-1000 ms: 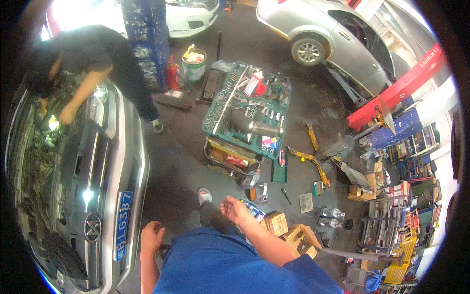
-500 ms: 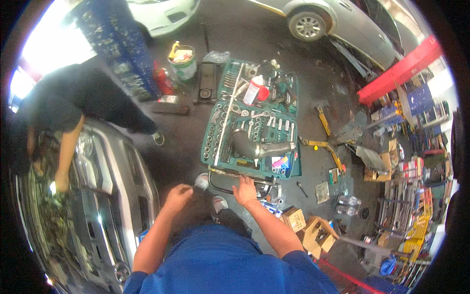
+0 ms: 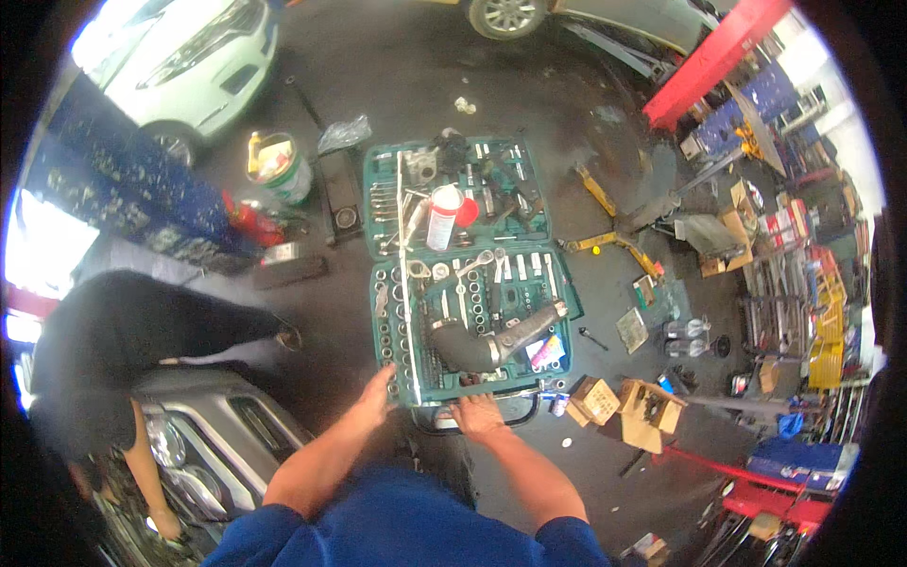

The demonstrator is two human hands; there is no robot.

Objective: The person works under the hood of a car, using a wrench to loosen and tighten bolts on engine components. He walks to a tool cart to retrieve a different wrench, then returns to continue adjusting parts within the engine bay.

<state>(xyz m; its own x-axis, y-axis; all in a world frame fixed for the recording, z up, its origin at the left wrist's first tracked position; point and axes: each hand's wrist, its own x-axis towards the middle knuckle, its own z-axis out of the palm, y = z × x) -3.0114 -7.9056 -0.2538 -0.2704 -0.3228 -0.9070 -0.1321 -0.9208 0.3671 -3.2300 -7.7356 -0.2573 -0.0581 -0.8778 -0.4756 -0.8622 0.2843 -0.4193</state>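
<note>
Left hand (image 3: 376,397) has just come in from the air to the near left corner of the case (image 3: 515,383); fingers run forward, nearly straight, tips at the corner's edge. Right hand (image 3: 480,416), half a second back already reaching to that near side, now has its fingers fairly straight and side by side at the front edge. Whether either set hooks under or only rests there, cannot tell; no loose tool seen in them. Case lies opened out directly ahead of both sets of fingertips. Handle (image 3: 535,408) curves out just right of the right fingers. Hose (image 3: 465,350) lies on the sockets just ahead of the right fingertips; bottle (image 3: 442,217) stands farther forward. Reading: with both hands at its near side, the case looks better placed for two-handed control than when only the right was there.
</note>
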